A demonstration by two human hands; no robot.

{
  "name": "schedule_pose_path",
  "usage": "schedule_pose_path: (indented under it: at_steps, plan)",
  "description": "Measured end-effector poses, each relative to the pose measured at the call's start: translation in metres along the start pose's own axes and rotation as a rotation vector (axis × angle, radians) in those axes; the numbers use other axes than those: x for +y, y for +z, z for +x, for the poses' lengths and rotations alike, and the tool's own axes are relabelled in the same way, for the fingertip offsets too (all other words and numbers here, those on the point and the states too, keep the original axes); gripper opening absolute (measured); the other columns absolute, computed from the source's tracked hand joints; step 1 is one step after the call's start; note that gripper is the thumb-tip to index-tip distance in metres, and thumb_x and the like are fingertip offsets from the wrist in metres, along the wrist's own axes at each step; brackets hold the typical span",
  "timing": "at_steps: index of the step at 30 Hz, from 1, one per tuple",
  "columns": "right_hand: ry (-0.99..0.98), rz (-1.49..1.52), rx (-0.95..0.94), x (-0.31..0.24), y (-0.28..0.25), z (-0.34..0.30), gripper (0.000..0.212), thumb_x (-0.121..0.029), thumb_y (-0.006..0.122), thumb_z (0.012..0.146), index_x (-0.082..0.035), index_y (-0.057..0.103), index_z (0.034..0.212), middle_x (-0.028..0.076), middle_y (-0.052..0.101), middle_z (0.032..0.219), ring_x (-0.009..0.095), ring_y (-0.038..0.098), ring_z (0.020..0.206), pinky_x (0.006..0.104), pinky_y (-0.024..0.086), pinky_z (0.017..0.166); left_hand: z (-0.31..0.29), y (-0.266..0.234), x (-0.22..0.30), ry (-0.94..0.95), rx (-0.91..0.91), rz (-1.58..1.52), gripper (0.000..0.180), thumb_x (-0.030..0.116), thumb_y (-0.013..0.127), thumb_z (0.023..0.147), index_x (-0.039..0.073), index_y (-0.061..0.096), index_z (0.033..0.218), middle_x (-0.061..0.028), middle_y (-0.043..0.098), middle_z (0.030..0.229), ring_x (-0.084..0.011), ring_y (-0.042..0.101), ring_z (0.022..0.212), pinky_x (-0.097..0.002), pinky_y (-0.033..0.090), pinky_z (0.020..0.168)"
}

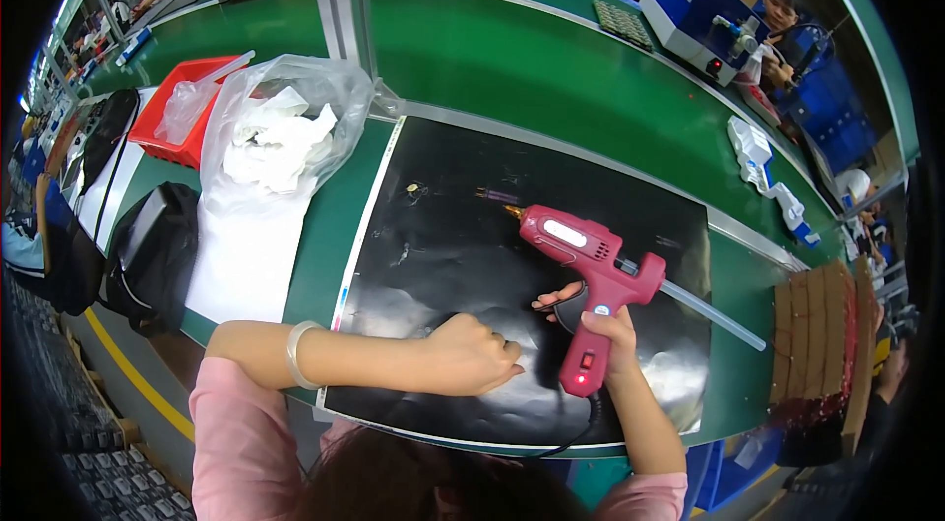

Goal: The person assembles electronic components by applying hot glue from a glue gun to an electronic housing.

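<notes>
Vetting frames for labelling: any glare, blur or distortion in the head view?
Head view: patchy glare on the lower part of the black mat; white paper close to washed out; green belt bowed by the fisheye, corners black. Same head view: glue gun looks sharp, with no obvious motion blur; detail toward the rim is small and softer.
</notes>
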State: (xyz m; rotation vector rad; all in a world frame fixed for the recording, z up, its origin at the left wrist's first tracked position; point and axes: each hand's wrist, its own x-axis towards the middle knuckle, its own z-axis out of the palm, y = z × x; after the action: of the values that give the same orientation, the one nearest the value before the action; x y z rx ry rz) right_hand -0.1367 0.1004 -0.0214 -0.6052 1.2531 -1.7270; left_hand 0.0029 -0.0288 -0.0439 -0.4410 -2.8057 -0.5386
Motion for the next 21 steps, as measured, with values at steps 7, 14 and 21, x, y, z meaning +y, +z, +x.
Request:
schedule_pose_path:
  at_steps: [7, 14, 21]
  plan:
    - [-0.004, 0.028, -0.004, 0.0029, -0.0036, 0.0022, 0.039, -0.017, 0.054, 0.061, 0.004, 0.049, 0.094, 0.02, 0.056, 0.091, 0.031, 0.055, 0.09, 0.0346, 0.043, 0.076, 0.0013, -0.0033, 0.0011, -0.001, -0.019, 0.042, 0.028, 0.027, 0.054, 0.075, 0.006, 0.049, 0.056, -0.007, 0.051, 0.045, -0.0204, 0.053, 0.039, -0.03, 0.039, 0.037]
    - [-0.006, 0.04, -0.018, 0.0027, -0.0045, 0.0017, 0.039, -0.017, 0.054, 0.061, 0.004, 0.049, 0.094, 0.021, 0.056, 0.092, 0.031, 0.055, 0.09, 0.0341, 0.043, 0.076, 0.0023, -0.0036, 0.0011, 0.004, -0.009, 0.055, 0.027, 0.026, 0.055, 0.074, 0.006, 0.049, 0.056, -0.0065, 0.051, 0.045, -0.0197, 0.053, 0.039, -0.0292, 0.04, 0.037]
    - [-0.018, 0.015, -0.058, 0.002, -0.0068, 0.0027, 0.039, -0.016, 0.054, 0.062, 0.005, 0.049, 0.095, 0.021, 0.056, 0.093, 0.029, 0.054, 0.09, 0.0341, 0.042, 0.076, 0.0025, -0.0008, 0.0006, 0.01, 0.003, 0.06, 0.027, 0.025, 0.056, 0.073, 0.006, 0.05, 0.055, -0.0063, 0.05, 0.045, -0.0195, 0.052, 0.039, -0.0288, 0.039, 0.036]
